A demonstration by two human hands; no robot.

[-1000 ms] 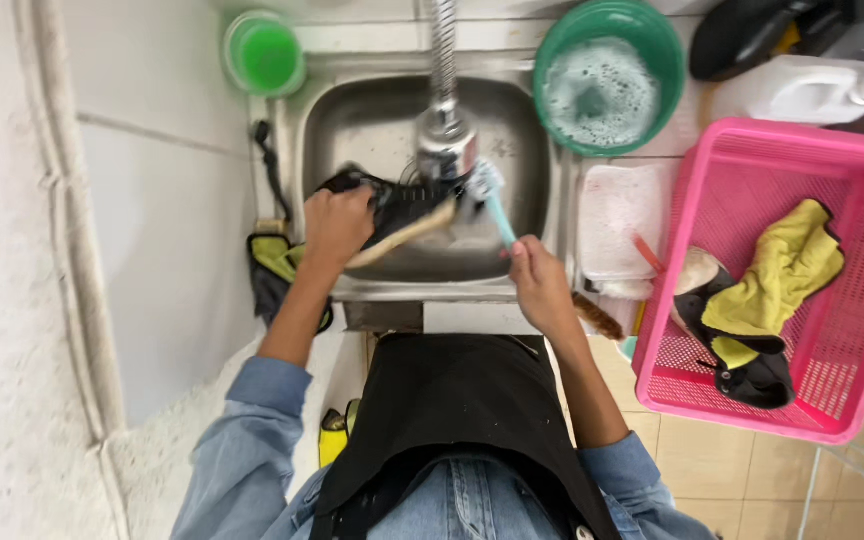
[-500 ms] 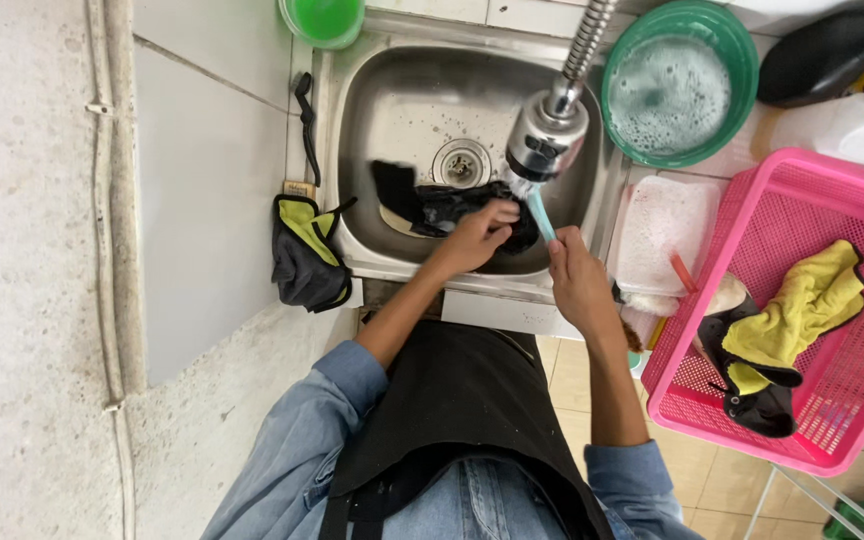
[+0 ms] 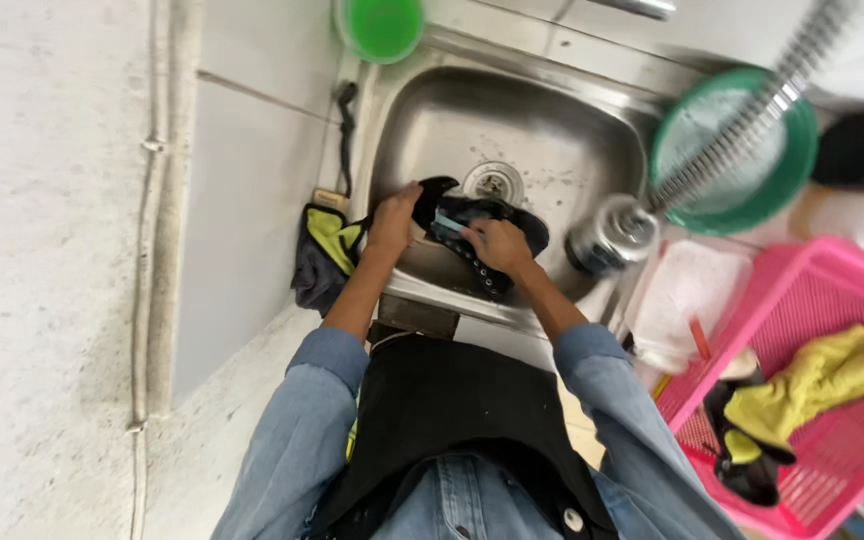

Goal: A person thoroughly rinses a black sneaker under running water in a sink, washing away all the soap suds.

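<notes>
While the shoe (image 3: 512,235) lies across the near part of the sink (image 3: 552,130), just below the drain (image 3: 493,182), both hands are on it. It is black, with laces showing toward its near end, and it rests low in the steel basin close to the front rim. The left hand (image 3: 393,215) grips the shoe's left end, fingers curled over the edge. The right hand (image 3: 497,243) is closed around a brush (image 3: 446,222) with a pale blue handle and presses it onto the top of the shoe; how far the fingers wrap under the brush cannot be told.

To the right of the shoe, the tap head (image 3: 607,237) hangs over the basin's right side on a ribbed metal hose (image 3: 742,125). Behind the hose sits a green bowl (image 3: 797,190), touching the sink's right edge. A second shoe (image 3: 324,262), dark with yellow-green lining, hangs over the surface at the sink's left front corner, just beside the left forearm. A green cup (image 3: 382,25) stands at the far left corner.

Farther right, a white tub (image 3: 687,300) sits beside the sink, and next to it a pink basket (image 3: 832,290) holds a yellow cloth (image 3: 802,385) lying over a dark item. The person wears a denim shirt and a black apron (image 3: 452,420).
</notes>
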